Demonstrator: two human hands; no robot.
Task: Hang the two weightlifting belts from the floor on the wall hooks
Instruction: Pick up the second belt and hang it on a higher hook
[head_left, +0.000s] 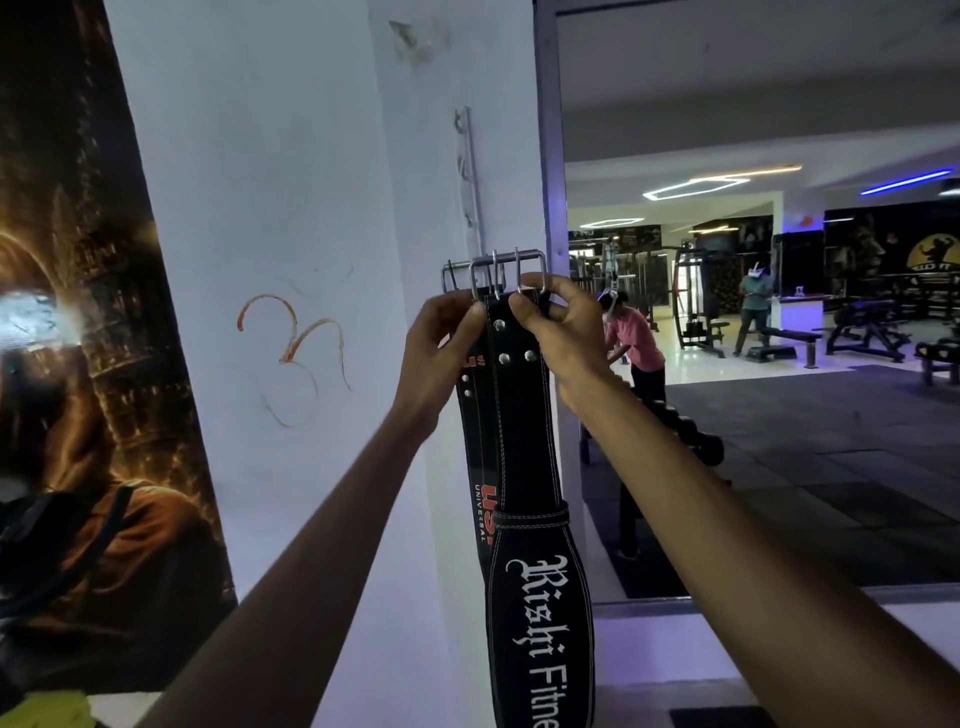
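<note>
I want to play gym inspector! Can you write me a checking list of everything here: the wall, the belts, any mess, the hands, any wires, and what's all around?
Surface: white wall with an orange scribble.
Job's things: two black belts side by side, front belt and back belt, metal buckles up at the hook rail.
Clutter: nothing seen.
Hands: left hand and right hand both pinch the belt tops below the buckles.
Cables: nothing seen.
Surroundings: poster on the left; mirror on the right showing benches, machines and two people.
</note>
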